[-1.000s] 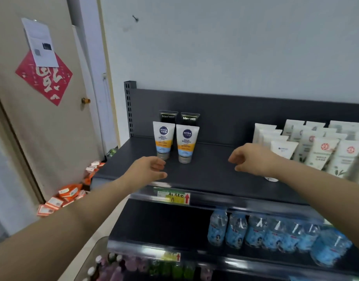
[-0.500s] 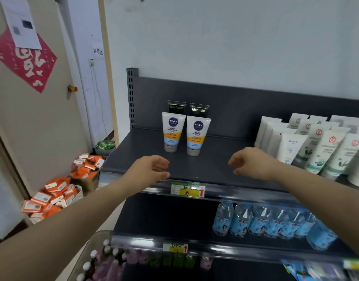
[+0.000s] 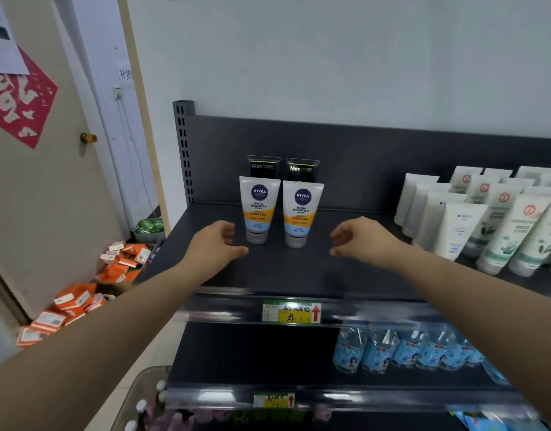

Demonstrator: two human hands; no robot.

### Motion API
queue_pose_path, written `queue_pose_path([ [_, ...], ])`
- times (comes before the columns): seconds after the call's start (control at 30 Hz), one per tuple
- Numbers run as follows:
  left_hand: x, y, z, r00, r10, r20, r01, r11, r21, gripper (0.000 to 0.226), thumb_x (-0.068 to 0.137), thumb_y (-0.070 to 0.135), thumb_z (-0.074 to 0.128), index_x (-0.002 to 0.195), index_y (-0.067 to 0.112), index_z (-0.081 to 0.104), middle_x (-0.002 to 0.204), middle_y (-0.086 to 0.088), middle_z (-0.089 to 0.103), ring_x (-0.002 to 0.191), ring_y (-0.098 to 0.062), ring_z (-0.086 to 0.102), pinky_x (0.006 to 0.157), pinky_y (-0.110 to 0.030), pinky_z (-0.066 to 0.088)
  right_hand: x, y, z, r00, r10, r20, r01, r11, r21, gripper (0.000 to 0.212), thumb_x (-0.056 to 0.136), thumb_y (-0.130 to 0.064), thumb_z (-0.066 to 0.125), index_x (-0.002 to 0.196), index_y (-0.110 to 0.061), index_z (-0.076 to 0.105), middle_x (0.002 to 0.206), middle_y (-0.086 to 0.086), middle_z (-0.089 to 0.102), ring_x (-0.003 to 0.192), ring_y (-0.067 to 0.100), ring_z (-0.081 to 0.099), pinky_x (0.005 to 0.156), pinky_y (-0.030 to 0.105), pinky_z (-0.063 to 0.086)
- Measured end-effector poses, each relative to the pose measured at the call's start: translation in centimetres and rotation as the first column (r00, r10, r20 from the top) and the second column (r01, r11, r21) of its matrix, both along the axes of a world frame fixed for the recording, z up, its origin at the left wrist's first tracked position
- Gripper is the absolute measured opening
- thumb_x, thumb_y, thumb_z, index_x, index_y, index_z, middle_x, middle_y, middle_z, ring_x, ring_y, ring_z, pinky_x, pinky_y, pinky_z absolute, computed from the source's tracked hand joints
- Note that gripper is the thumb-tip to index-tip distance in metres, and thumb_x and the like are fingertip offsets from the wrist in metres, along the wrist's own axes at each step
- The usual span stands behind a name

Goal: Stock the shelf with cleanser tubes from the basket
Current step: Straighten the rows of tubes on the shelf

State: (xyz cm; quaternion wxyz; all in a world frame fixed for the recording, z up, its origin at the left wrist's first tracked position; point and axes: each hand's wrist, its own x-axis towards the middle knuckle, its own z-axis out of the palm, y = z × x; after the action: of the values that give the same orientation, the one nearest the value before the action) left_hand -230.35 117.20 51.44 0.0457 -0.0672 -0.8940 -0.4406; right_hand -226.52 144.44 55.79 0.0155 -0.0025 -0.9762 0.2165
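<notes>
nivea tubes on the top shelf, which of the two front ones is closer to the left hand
The left Nivea tube: its grey cap stands just beside the left hand. The right Nivea tube stands on its far side, apart from both hands.

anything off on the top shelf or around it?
Shelf looks tidy: both Nivea tubes stand upright, side by side. The oddity is on the floor at left: orange boxes lie spilled in a loose heap by the door.

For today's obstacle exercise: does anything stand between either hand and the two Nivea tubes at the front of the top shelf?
Nothing visible does. The left hand and right hand flank the Nivea tubes, both empty, with only bare shelf between.
</notes>
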Motion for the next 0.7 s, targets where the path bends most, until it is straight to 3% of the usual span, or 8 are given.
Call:
queue_pose_path([
  [0.13,-3.2,0.7,0.3,0.999,0.002,0.036,-0.005,0.998,0.068,0.080,0.072,0.021,0.081,0.139,0.009,0.040,0.138,-0.008,0.051,0.121,-0.021,0.053,0.098,-0.032,0.043,-2.4,-0.9,-1.1,0.999,-0.032,0.010,0.033,0.993,-0.110,0.059,0.074,-0.028,0.079,0.126,-0.013,0.056,0.119,0.002,0.064,0.106,0.015,0.060,0.083,0.022,0.044],
  [0.3,-5.6,1.3,0.0,0.996,-0.069,0.064,0.062,0.993,0.104,0.071,0.069,0.018,0.083,0.130,0.012,0.048,0.132,-0.004,0.056,0.118,-0.018,0.055,0.100,-0.033,0.044,-4.5,-1.5,-2.5,0.998,-0.061,0.036,0.068,0.963,-0.259,0.068,0.073,-0.026,0.080,0.132,-0.011,0.049,0.129,0.005,0.058,0.116,0.018,0.056,0.097,0.030,0.046],
  [0.47,-6.4,1.6,-0.4,0.984,-0.153,0.095,0.132,0.971,0.201,0.068,0.071,0.013,0.081,0.130,0.015,0.046,0.127,0.000,0.059,0.111,-0.013,0.057,0.098,-0.029,0.044,-5.8,-1.7,-4.0,0.996,-0.078,0.050,0.092,0.901,-0.425,0.064,0.070,-0.024,0.082,0.126,-0.012,0.054,0.124,0.003,0.061,0.112,0.017,0.058,0.099,0.038,0.048],
  [0.7,-7.0,1.6,-0.9,0.975,-0.195,0.104,0.170,0.962,0.214,0.055,0.074,0.013,0.079,0.121,0.019,0.053,0.116,0.003,0.064,0.105,-0.011,0.061,0.096,-0.029,0.045,-6.7,-2.3,-4.4,0.999,-0.039,0.007,0.037,0.852,-0.522,0.044,0.073,-0.014,0.079,0.114,-0.016,0.061,0.111,-0.001,0.067,0.105,0.014,0.062,0.099,0.036,0.047],
])
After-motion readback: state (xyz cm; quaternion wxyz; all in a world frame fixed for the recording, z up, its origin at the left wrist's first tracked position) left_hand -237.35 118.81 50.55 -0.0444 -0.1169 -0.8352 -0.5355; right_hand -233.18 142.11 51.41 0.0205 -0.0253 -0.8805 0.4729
